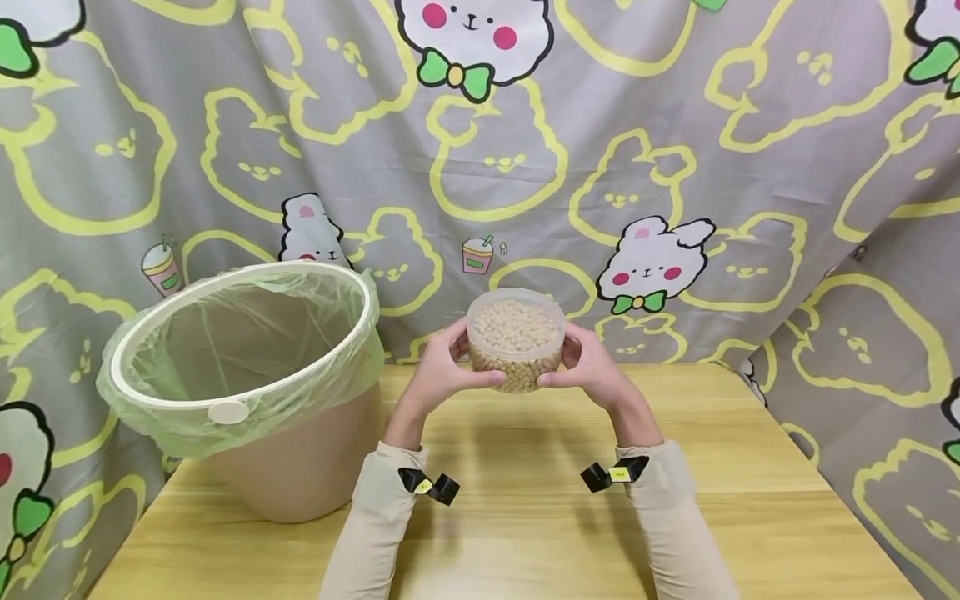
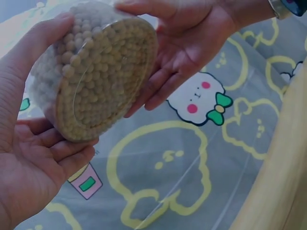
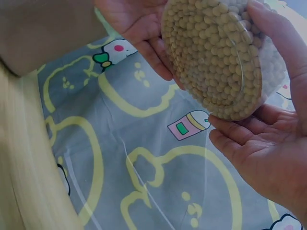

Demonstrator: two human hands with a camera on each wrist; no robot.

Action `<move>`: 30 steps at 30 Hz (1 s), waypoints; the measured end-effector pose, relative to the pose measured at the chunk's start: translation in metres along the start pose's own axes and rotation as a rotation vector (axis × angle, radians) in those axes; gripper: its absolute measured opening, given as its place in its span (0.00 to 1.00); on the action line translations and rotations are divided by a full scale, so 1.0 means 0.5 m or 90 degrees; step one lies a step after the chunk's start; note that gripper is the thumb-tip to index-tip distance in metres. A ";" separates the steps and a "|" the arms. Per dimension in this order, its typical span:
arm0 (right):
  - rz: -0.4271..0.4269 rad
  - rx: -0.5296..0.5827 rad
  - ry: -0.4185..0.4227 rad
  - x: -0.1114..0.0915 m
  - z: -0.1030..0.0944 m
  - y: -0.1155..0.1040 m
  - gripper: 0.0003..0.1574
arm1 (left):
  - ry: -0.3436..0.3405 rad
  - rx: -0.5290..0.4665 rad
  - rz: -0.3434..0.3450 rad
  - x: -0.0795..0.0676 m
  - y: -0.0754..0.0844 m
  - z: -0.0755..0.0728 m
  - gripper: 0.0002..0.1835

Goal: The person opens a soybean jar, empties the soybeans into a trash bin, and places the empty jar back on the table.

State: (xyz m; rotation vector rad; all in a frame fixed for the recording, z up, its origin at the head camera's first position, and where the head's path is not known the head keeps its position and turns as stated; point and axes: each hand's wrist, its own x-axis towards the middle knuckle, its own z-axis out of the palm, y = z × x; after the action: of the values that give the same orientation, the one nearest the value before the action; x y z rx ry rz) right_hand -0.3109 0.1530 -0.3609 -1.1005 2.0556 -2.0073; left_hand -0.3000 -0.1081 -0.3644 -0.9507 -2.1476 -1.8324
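A clear round plastic tub [image 1: 516, 343] full of small beige beans, probably soybeans [image 1: 517, 325], is held up above the table. My left hand [image 1: 441, 367] grips its left side, thumb on the near wall and fingers round the back and underside. On the other side my right hand [image 1: 592, 367] holds it the same way. The tub's flat bottom [image 2: 108, 79] shows in the left wrist view, with beans pressed against it. From the right wrist view, the right fingers [image 3: 240, 132] support the lower edge. No lid shows on top in the head view.
A beige trash bin [image 1: 300, 458] with a pale green liner bag [image 1: 330, 367] folded over its rim stands on the left of the wooden table [image 1: 510, 517]. Behind the table hangs a grey cartoon-print curtain [image 1: 525, 192]. Black wrist cameras [image 1: 442, 487] sit on both sleeves.
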 end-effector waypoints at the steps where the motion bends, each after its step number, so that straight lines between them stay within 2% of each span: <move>1: 0.000 -0.004 0.000 0.000 -0.001 0.000 0.53 | 0.002 0.000 0.000 0.000 -0.001 0.002 0.46; 7: 0.003 -0.026 0.009 -0.005 -0.003 0.000 0.54 | 0.008 0.000 -0.003 0.000 -0.005 0.012 0.47; 14: 0.007 -0.019 0.021 -0.004 0.011 0.000 0.56 | 0.024 0.007 0.001 -0.004 -0.006 0.014 0.49; 20: 0.007 -0.039 0.020 0.001 0.019 -0.012 0.63 | 0.015 0.017 0.015 -0.002 -0.004 0.021 0.50; 25: -0.011 -0.051 0.017 0.009 0.017 -0.011 0.70 | 0.005 0.016 0.004 0.000 -0.011 0.034 0.52; 30: -0.012 -0.055 0.022 0.005 0.010 -0.007 0.70 | 0.000 0.016 0.002 0.001 -0.018 0.043 0.52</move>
State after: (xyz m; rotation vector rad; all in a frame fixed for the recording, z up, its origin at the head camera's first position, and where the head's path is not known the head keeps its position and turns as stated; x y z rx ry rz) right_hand -0.3086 0.1476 -0.3575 -1.1106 2.1770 -1.9761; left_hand -0.2995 -0.0882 -0.3766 -0.9476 -2.1623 -1.7994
